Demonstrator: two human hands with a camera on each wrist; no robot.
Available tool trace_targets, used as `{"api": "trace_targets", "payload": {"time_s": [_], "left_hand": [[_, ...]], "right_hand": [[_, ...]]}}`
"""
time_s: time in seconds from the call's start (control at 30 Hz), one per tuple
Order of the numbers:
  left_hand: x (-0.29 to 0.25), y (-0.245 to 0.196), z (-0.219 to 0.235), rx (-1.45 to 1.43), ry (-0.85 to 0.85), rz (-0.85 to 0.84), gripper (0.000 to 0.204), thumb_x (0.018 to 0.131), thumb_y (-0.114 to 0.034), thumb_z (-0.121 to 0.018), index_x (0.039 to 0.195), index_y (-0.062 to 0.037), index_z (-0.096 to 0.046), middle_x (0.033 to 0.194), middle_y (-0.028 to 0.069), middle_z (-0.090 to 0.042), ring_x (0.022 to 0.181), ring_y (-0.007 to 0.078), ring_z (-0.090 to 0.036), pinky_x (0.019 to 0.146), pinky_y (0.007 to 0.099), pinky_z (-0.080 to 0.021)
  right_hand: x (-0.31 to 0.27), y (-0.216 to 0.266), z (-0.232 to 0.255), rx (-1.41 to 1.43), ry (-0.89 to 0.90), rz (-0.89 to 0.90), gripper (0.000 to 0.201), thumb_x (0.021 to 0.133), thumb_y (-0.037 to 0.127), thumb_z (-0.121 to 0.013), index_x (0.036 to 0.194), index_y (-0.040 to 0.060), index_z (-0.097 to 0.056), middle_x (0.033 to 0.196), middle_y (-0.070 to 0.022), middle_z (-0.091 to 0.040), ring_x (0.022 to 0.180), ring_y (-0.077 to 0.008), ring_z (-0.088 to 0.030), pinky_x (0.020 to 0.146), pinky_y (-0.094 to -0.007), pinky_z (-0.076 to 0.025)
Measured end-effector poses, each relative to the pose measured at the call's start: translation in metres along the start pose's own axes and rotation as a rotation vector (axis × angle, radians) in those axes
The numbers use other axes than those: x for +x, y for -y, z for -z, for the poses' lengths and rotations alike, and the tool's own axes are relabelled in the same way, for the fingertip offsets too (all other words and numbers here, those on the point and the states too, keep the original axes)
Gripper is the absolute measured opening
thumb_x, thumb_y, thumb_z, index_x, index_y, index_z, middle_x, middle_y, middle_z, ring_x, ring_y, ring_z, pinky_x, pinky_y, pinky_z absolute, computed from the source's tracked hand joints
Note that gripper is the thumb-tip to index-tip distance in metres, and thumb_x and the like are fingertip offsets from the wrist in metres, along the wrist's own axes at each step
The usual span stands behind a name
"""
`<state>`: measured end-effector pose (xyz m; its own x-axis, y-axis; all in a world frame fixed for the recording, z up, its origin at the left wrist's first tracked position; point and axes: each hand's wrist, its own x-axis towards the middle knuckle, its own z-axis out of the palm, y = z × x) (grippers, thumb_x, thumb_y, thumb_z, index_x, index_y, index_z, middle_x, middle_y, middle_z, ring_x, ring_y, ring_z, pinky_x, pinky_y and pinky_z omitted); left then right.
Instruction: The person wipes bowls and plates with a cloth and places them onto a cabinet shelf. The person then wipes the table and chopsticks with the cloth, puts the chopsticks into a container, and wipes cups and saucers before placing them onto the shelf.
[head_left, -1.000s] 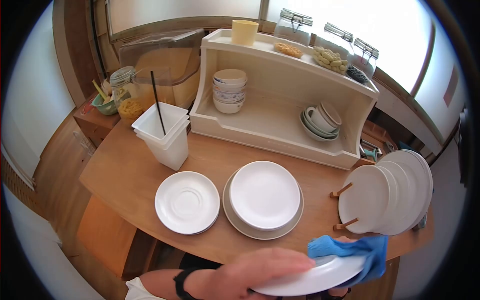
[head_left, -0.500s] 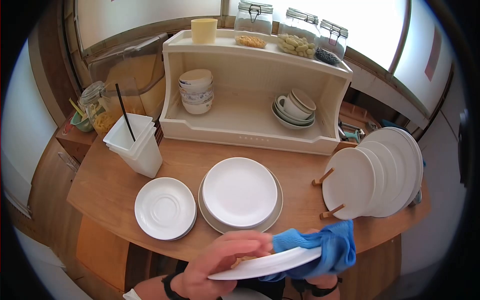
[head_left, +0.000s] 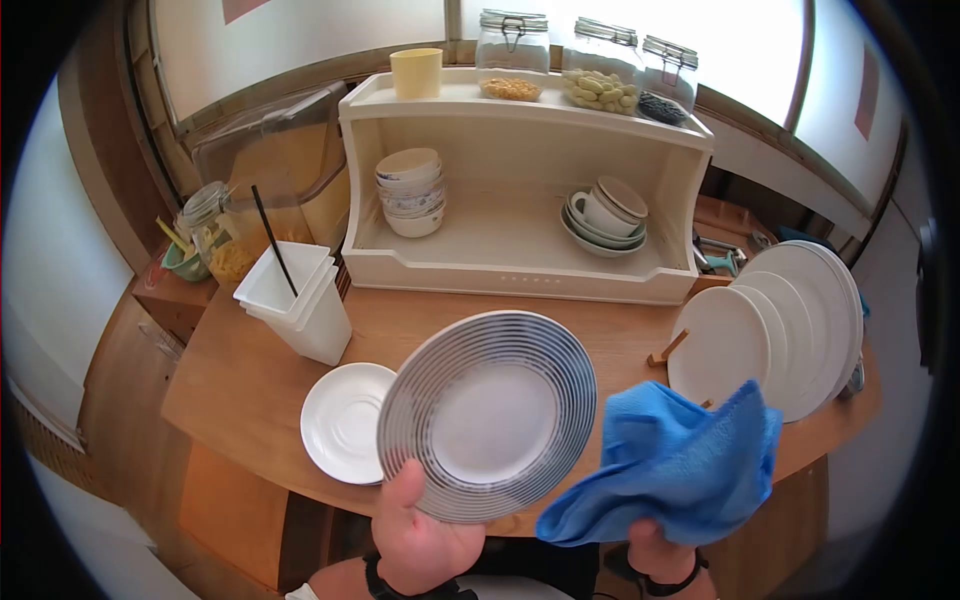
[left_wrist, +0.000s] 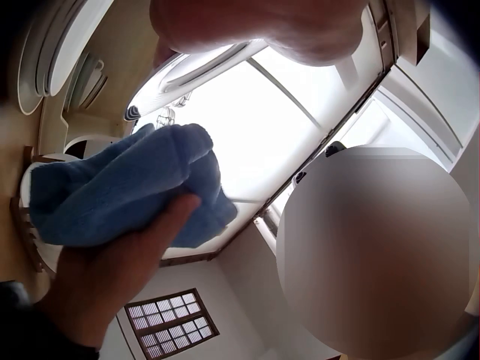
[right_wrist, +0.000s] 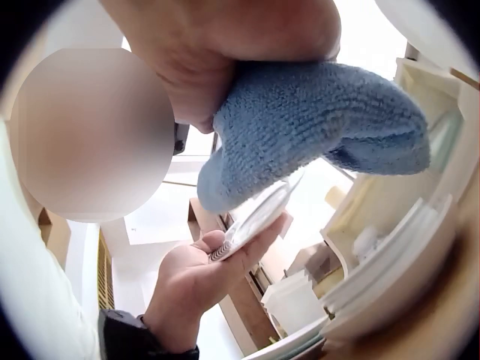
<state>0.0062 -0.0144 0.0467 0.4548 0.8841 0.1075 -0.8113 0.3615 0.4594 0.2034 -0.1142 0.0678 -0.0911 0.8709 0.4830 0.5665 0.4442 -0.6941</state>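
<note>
In the head view, the left hand (head_left: 425,540), bottom centre, pinches the ringed plate (head_left: 492,422), mid-frame, by its lower-left rim. The right hand (head_left: 658,555), lower right, grips a bunched cloth (head_left: 685,465). A saucer (head_left: 340,425), lower left, shows partly behind the plate.

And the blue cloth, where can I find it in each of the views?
Head: lower right, the blue cloth gripped by the right hand.
Left wrist: the blue cloth is left of centre.
Right wrist: the blue cloth is above centre.
Shared landmark: the striped plate.
</note>
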Motion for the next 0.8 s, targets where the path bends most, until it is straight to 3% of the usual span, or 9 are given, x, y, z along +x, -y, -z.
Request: {"api": "trace_targets", "payload": {"time_s": [0.07,0.17,0.33,0.47,0.53,0.57,0.63,0.73,0.8], "left_hand": [[-0.009,0.009,0.003,0.057,-0.124,0.004,0.054,0.097,-0.032,-0.046,0.140,0.0010,-0.040,0.139,0.0180,-0.049,0.129,0.0328,-0.047,0.109,0.0497,-0.038],[-0.029,0.012,0.059,0.282,0.041,0.175,0.050,0.099,-0.030,-0.046,0.139,-0.0003,-0.042,0.137,0.0170,-0.050,0.127,0.0310,-0.047,0.108,0.0474,-0.037],[-0.025,0.006,-0.002,-0.095,-0.005,0.066,0.045,0.095,-0.013,-0.059,0.135,-0.0015,-0.044,0.125,0.0166,-0.056,0.114,0.0239,-0.054,0.097,0.0383,-0.042],[-0.029,-0.010,0.023,0.178,0.178,0.027,0.065,0.097,-0.045,-0.042,0.147,-0.0040,-0.033,0.149,0.0161,-0.040,0.134,0.0304,-0.044,0.112,0.0471,-0.035],[-0.040,-0.013,0.028,0.826,0.110,0.118,0.070,0.095,-0.048,-0.043,0.148,-0.0034,-0.031,0.150,0.0169,-0.039,0.136,0.0329,-0.043,0.113,0.0490,-0.033],[-0.034,0.005,0.020,0.237,-0.014,0.139,0.075,0.094,-0.047,-0.047,0.150,-0.0031,-0.025,0.151,0.0166,-0.038,0.136,0.0341,-0.042,0.113,0.0494,-0.033],[-0.018,0.003,-0.009,0.241,0.033,0.048,0.075,0.093,-0.047,-0.047,0.150,-0.0033,-0.025,0.151,0.0166,-0.038,0.136,0.0337,-0.042,0.113,0.0489,-0.033],[-0.011,-0.005,-0.013,0.240,0.087,-0.072,0.075,0.094,-0.049,-0.043,0.150,-0.0036,-0.026,0.150,0.0170,-0.038,0.137,0.0331,-0.041,0.113,0.0483,-0.033],[-0.013,-0.008,0.005,0.205,0.001,0.172,0.075,0.093,-0.051,-0.041,0.150,-0.0037,-0.027,0.151,0.0167,-0.037,0.137,0.0332,-0.040,0.114,0.0493,-0.032]], "right_hand": [[0.005,0.005,-0.036,-0.145,-0.642,0.195,0.047,0.079,0.024,-0.075,0.123,0.0108,-0.064,0.128,-0.0201,-0.055,0.108,-0.0300,-0.057,0.092,-0.0398,-0.049],[0.027,0.036,-0.038,-0.663,-0.212,0.277,0.046,0.074,0.015,-0.070,0.119,0.0144,-0.068,0.120,-0.0139,-0.058,0.100,-0.0291,-0.058,0.089,-0.0368,-0.050],[0.043,0.031,-0.023,-0.768,-0.342,0.171,0.048,0.071,0.014,-0.070,0.119,0.0124,-0.068,0.109,-0.0130,-0.059,0.094,-0.0273,-0.058,0.081,-0.0362,-0.050],[0.038,0.041,-0.053,-0.562,-0.102,0.229,0.049,0.063,0.018,-0.080,0.110,0.0064,-0.070,0.101,-0.0130,-0.056,0.086,-0.0296,-0.059,0.069,-0.0383,-0.050],[0.047,0.036,-0.040,-0.585,-0.145,0.332,0.051,0.062,0.018,-0.081,0.110,0.0062,-0.069,0.099,-0.0136,-0.057,0.085,-0.0307,-0.059,0.069,-0.0391,-0.051],[0.051,0.032,-0.032,-0.580,-0.143,0.339,0.051,0.062,0.018,-0.081,0.110,0.0062,-0.069,0.099,-0.0136,-0.057,0.085,-0.0307,-0.059,0.069,-0.0391,-0.051],[0.056,0.024,-0.019,-0.697,-0.364,0.200,0.059,0.062,0.021,-0.081,0.117,0.0070,-0.066,0.099,-0.0121,-0.058,0.084,-0.0293,-0.060,0.072,-0.0377,-0.051],[0.043,0.023,-0.032,-0.652,-0.247,0.116,0.057,0.063,0.021,-0.080,0.117,0.0073,-0.066,0.098,-0.0122,-0.058,0.081,-0.0290,-0.060,0.071,-0.0369,-0.051],[0.039,0.026,-0.047,-0.556,-0.101,0.224,0.053,0.060,0.017,-0.082,0.109,0.0043,-0.069,0.098,-0.0145,-0.058,0.085,-0.0319,-0.060,0.070,-0.0396,-0.052]]}}
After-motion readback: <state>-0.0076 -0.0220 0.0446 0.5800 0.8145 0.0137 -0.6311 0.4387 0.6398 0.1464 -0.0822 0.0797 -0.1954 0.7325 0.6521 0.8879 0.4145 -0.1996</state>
